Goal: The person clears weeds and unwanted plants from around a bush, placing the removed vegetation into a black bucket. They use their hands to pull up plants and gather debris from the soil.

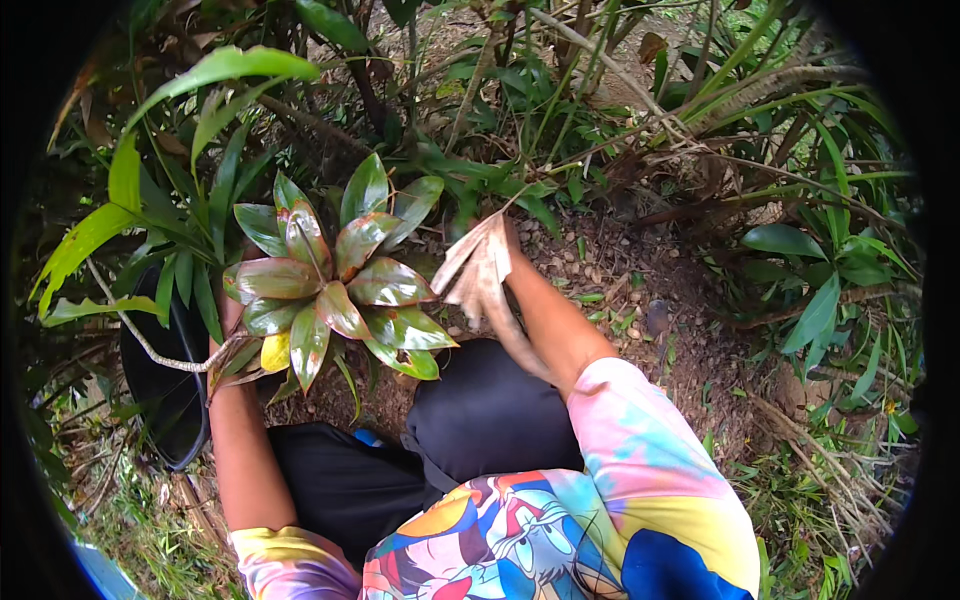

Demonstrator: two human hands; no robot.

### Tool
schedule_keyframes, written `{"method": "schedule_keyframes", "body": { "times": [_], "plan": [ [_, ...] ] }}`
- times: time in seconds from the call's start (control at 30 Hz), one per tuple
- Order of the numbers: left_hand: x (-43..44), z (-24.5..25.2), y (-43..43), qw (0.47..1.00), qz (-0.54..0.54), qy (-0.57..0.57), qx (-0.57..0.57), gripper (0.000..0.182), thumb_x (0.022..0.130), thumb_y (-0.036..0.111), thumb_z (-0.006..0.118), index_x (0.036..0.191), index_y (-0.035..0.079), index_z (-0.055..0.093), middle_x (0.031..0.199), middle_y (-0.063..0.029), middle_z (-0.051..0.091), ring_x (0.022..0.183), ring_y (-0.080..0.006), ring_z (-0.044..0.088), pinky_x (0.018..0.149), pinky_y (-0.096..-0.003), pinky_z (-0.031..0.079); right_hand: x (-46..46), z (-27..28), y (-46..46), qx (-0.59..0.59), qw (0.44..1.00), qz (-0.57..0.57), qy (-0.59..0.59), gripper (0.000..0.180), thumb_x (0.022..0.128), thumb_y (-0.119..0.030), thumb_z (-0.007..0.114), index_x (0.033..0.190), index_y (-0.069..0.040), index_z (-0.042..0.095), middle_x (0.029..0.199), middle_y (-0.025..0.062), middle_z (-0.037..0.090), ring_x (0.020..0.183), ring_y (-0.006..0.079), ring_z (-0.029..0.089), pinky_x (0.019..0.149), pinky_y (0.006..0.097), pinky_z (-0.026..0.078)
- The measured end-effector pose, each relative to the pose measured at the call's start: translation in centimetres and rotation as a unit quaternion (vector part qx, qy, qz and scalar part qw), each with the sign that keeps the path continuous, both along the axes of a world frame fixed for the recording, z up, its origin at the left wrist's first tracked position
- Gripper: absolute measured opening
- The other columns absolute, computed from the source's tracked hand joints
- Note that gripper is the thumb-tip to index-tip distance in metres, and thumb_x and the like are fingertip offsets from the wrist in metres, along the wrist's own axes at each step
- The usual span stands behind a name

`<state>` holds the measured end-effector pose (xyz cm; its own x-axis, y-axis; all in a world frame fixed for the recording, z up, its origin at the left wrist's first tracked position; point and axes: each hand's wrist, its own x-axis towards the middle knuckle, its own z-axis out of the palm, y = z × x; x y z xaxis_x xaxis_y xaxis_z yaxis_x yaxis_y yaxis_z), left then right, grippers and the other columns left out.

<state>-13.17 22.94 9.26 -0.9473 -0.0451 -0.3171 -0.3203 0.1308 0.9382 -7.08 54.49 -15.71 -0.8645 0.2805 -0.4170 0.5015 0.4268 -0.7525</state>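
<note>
A leafy plant (337, 285) with glossy green and reddish-brown leaves stands in front of me, its rosette seen from above. My left hand (231, 300) is at the plant's left side, mostly covered by leaves; whether it grips anything cannot be told. On the right, my right hand (508, 234) reaches down near the ground, largely behind a dry, pale brown leaf (480, 262) that hangs over the wrist and forearm. Its fingers are hidden. A yellow leaf (275, 351) shows low on the plant, near a bare curved stem (176, 365).
A black container (161, 405), seemingly a basin, lies beside my left forearm. Dense shrubs and thin branches (622, 71) cross the far side. Brown soil (675, 352) with dry litter lies to the right, with a broad-leaved plant (817, 315) beyond it.
</note>
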Motion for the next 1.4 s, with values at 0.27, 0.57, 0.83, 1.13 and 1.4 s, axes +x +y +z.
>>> {"method": "schedule_keyframes", "body": {
  "times": [0.27, 0.57, 0.83, 1.13, 1.4],
  "plan": [
    [2.1, -1.8, 7.6, 0.969, -0.140, 0.114, -0.169, 0.027, 0.094, 0.034, 0.063, 0.084, 0.009, 0.058, 0.070, 0.0042, 0.051, 0.061, -0.0067, 0.045, 0.054, -0.0244, 0.035, -2.0, 10.3, -5.5, -0.085, 0.952, 0.192, 0.223, 0.032, 0.083, -0.026, 0.059, 0.091, 0.005, 0.063, 0.091, 0.0290, 0.064, 0.089, 0.0465, 0.062, 0.077, 0.0498, 0.050],
    [3.9, -2.0, 10.1, 0.952, -0.183, 0.148, -0.193, 0.028, 0.094, 0.035, 0.063, 0.086, 0.008, 0.060, 0.073, 0.0038, 0.053, 0.064, -0.0073, 0.047, 0.057, -0.0251, 0.038, -1.2, 10.7, -6.1, -0.218, 0.799, 0.450, 0.335, 0.038, 0.077, -0.022, 0.070, 0.110, -0.006, 0.061, 0.106, 0.0158, 0.064, 0.109, 0.0316, 0.057, 0.094, 0.0392, 0.042],
    [0.4, -2.6, 3.7, 0.942, -0.071, 0.188, -0.270, 0.029, 0.094, 0.036, 0.063, 0.088, 0.007, 0.062, 0.076, 0.0035, 0.055, 0.067, -0.0078, 0.049, 0.060, -0.0256, 0.039, 5.4, 4.4, 7.3, -0.003, 0.983, -0.185, -0.003, 0.029, 0.092, -0.023, 0.060, 0.110, -0.002, 0.067, 0.098, 0.0199, 0.069, 0.088, 0.0323, 0.068, 0.079, 0.0378, 0.053],
    [-5.2, -1.8, -3.4, 0.975, -0.029, 0.061, -0.211, 0.031, 0.094, 0.037, 0.064, 0.089, 0.006, 0.064, 0.079, 0.0031, 0.057, 0.071, -0.0084, 0.051, 0.064, -0.0263, 0.042, 0.9, -3.9, 13.0, 0.166, 0.948, -0.200, 0.186, 0.023, 0.094, -0.024, 0.054, 0.099, -0.003, 0.062, 0.097, 0.0212, 0.061, 0.102, 0.0427, 0.054, 0.087, 0.0501, 0.045],
    [0.1, -3.6, 1.4, 0.904, -0.093, 0.264, -0.324, 0.027, 0.094, 0.032, 0.063, 0.089, 0.006, 0.063, 0.084, -0.0010, 0.061, 0.076, -0.0111, 0.057, 0.068, -0.0270, 0.046, 0.0, -3.9, 15.2, -0.140, 0.937, -0.318, 0.018, 0.037, 0.093, -0.031, 0.049, 0.101, 0.002, 0.064, 0.100, 0.0281, 0.064, 0.094, 0.0455, 0.060, 0.086, 0.0485, 0.046]
  ]
}}
